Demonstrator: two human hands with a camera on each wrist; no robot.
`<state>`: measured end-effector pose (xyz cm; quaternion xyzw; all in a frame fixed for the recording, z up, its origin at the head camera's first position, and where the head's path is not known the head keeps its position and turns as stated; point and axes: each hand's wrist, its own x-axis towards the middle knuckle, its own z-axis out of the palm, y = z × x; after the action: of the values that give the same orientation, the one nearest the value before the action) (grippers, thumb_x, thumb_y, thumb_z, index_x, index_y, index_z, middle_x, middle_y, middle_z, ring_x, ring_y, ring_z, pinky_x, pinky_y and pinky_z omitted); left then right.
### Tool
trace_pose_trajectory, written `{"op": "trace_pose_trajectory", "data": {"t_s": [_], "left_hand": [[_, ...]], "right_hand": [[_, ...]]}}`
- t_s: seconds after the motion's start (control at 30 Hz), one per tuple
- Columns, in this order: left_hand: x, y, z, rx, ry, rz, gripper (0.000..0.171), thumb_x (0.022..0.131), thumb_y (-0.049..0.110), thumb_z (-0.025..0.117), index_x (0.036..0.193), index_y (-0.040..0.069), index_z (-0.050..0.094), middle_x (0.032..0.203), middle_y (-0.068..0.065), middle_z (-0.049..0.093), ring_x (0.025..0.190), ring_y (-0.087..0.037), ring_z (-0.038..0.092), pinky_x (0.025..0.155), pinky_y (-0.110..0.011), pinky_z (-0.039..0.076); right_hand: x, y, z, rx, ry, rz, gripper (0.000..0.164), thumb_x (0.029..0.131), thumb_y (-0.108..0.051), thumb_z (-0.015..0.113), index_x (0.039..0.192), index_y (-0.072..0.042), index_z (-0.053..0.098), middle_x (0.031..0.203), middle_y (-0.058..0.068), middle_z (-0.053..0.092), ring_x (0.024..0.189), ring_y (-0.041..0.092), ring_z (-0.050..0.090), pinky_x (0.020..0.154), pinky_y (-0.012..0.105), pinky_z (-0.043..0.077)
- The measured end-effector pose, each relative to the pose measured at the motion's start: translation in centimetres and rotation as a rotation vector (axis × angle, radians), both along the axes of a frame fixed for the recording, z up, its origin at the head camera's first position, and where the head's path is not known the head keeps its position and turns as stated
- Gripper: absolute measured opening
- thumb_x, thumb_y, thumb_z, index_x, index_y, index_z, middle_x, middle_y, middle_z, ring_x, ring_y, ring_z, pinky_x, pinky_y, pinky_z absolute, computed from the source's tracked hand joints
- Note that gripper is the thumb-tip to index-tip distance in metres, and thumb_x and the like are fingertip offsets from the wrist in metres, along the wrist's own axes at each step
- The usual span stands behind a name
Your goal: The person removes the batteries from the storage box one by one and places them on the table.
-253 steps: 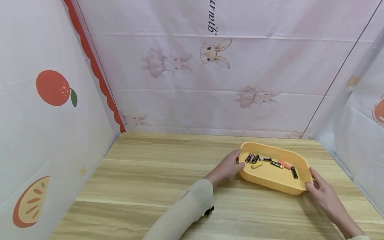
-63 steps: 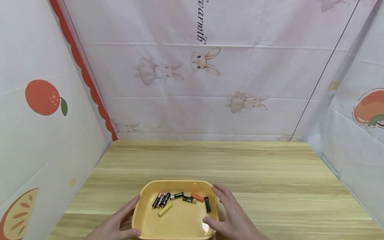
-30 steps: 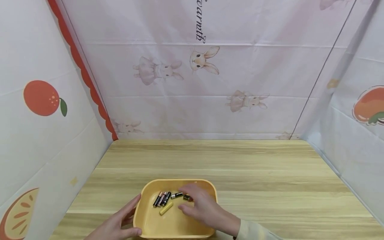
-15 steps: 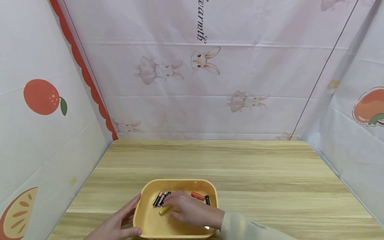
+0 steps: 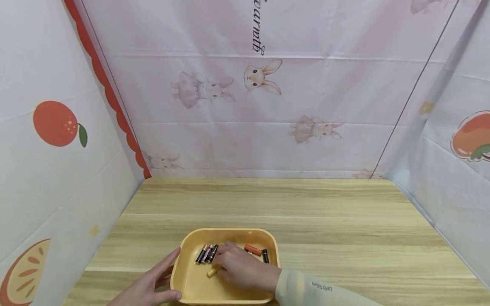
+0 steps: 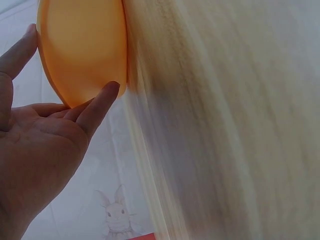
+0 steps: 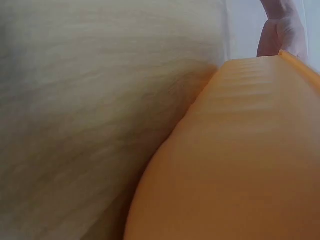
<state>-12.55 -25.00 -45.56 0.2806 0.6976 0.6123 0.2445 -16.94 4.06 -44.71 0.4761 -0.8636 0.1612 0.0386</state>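
A yellow plastic tray [image 5: 229, 230] stands near the front of the table with several batteries inside. My left hand [image 5: 149, 284] holds its left end, thumb at the front corner and fingers along the outer wall; the left wrist view shows this hand close against the tray wall [image 6: 85, 45]. Inside the tray my right hand [image 5: 246, 267] reaches down, fingers and thumb curled about a yellow battery [image 5: 212, 272]. Just left of these fingers lies a row of dark batteries [image 5: 206, 254]. An orange battery [image 5: 253, 249] and a black one [image 5: 265, 256] lie at the right. The hand hides other batteries.
The wood-grain table [image 5: 306, 204] extends behind and beside the tray. Hanging printed sheets enclose it: a rabbit-patterned back sheet [image 5: 229, 140] and fruit-printed sheets [image 5: 76, 187] at the sides. The tray's outer wall [image 7: 225, 150] fills much of the right wrist view.
The tray has come from the right to the front middle. My right hand left its rim, reached inside and moved left; the yellow battery has shifted slightly right. The left hand keeps its hold.
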Motion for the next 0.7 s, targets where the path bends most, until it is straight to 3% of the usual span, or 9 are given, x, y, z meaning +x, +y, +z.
{"op": "trace_pose_trajectory", "data": {"t_s": [0.17, 0.4, 0.53, 0.7], "left_hand": [[0.1, 0.0, 0.1, -0.016, -0.009, 0.016, 0.096, 0.101, 0.002, 0.066, 0.158, -0.009, -0.011, 0.151, -0.054, 0.005, 0.127, 0.001, 0.053, 0.097, -0.024, 0.052], [0.0, 0.1, 0.1, -0.031, -0.009, 0.025, 0.097, 0.101, 0.003, 0.066, 0.158, -0.01, -0.011, 0.151, -0.054, 0.008, 0.128, -0.003, 0.054, 0.096, -0.026, 0.053], [0.1, 0.1, 0.1, -0.022, -0.014, 0.021, 0.097, 0.101, 0.002, 0.066, 0.158, -0.01, -0.012, 0.151, -0.054, 0.005, 0.128, -0.001, 0.053, 0.097, -0.027, 0.053], [0.1, 0.1, 0.0, -0.019, -0.035, 0.031, 0.097, 0.101, 0.002, 0.066, 0.158, -0.008, -0.012, 0.152, -0.053, 0.002, 0.127, 0.001, 0.054, 0.097, -0.027, 0.053]], "right_hand": [[0.2, 0.2, -0.3, 0.03, -0.045, -0.008, 0.007, 0.093, -0.014, 0.077, 0.09, -0.02, 0.08, 0.079, -0.016, 0.056, 0.08, -0.002, 0.048, 0.077, 0.009, 0.039], [0.1, 0.7, 0.0, 0.029, -0.126, -0.003, 0.017, 0.095, -0.015, 0.073, 0.079, -0.022, 0.07, 0.073, -0.017, 0.046, 0.071, -0.003, 0.043, 0.068, 0.009, 0.037], [0.0, 1.3, 1.3, -0.032, -0.251, -0.062, 0.017, 0.09, -0.009, 0.074, 0.078, -0.018, 0.066, 0.071, -0.015, 0.046, 0.066, -0.003, 0.041, 0.058, 0.01, 0.035], [-0.1, 3.0, 3.7, -0.181, -0.371, -0.122, 0.007, 0.091, -0.006, 0.076, 0.089, -0.011, 0.071, 0.073, -0.015, 0.053, 0.065, -0.005, 0.045, 0.057, 0.01, 0.042]]}}
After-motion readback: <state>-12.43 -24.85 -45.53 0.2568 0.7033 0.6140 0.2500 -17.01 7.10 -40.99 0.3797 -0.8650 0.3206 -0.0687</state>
